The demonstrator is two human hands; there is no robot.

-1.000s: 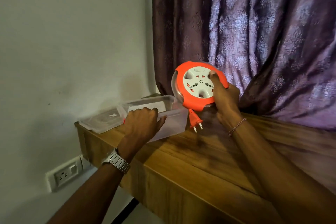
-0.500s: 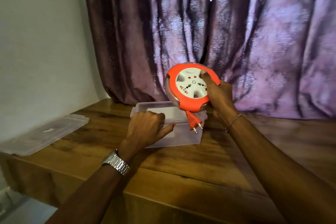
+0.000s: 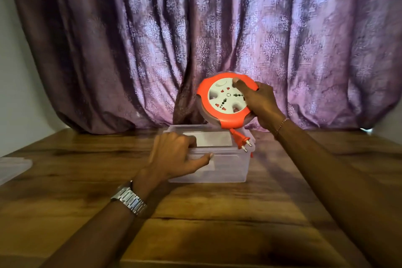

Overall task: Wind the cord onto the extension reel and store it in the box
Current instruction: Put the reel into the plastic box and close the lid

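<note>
Orange reel (image 3: 226,102) gripped in right hand (image 3: 262,104), tilted above clear box (image 3: 221,167) near desk (image 3: 195,213) far edge, plug (image 3: 242,141) hanging. Left hand (image 3: 174,156) clasping box near rim.

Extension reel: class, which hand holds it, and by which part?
The right hand holds the extension reel by its right rim, thumb on the white socket face. The left hand rests on the clear box.
</note>
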